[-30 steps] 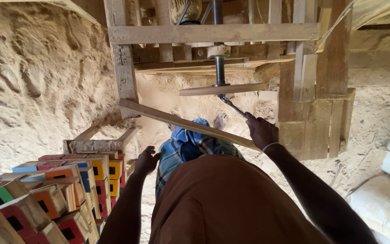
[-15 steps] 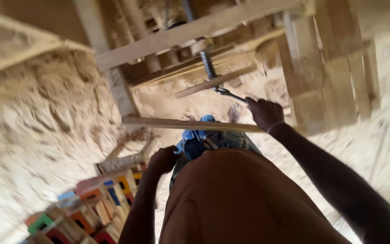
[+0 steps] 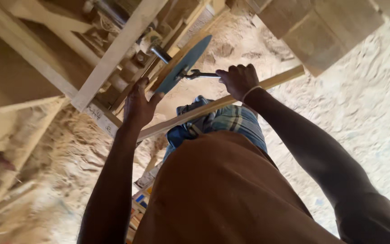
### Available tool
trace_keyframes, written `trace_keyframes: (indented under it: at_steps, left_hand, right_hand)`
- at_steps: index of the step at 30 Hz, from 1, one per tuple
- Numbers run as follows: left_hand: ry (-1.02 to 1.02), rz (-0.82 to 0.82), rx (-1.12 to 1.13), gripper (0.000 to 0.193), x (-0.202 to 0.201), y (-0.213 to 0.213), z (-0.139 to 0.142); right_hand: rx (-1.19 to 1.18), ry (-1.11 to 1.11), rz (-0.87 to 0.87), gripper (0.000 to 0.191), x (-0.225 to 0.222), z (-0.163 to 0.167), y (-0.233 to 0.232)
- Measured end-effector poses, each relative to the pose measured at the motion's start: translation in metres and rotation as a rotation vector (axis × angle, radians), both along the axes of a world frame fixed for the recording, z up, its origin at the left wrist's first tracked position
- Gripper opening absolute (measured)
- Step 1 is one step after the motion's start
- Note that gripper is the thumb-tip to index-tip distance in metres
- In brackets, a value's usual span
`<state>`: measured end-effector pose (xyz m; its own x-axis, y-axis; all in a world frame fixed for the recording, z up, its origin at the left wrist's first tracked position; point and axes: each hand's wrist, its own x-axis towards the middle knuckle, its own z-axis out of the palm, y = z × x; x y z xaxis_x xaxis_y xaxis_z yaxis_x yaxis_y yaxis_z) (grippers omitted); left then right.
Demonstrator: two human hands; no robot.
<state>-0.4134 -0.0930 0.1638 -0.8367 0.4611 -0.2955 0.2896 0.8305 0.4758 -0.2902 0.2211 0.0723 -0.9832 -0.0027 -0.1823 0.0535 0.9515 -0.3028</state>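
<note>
left hand (image 3: pixel 138 105) moved up to disc (image 3: pixel 183 63), fingers apart; right hand (image 3: pixel 239 80) fingers clamped on wrench (image 3: pixel 199 75).

Open gap between left hand (image 3: pixel 138 106) and right hand (image 3: pixel 238 81), crossed only by blue disc (image 3: pixel 183 63) and wrench (image 3: pixel 199 75). Blocked above-left by wooden frame beam (image 3: pixel 118 49); slanted lath (image 3: pixel 213 105) bars passage below. Open sand floor (image 3: pixel 366 117) to the right.

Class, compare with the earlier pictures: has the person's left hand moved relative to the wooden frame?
Yes. The left hand has risen from low beside the coloured blocks to the wooden frame, by the round disc.
</note>
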Motion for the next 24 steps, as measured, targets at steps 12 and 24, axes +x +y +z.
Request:
trace_keyframes:
  at_steps: [12, 24]
  left_hand:
    - [0.077, -0.097, -0.145, 0.048, -0.012, 0.039, 0.017]
    - [0.009, -0.114, -0.303, 0.052, -0.025, 0.058, 0.024]
  right_hand:
    - [-0.069, -0.125, -0.004, 0.024, -0.013, 0.010, 0.003]
    - [-0.066, 0.012, -0.031, 0.021, 0.011, 0.019, -0.012]
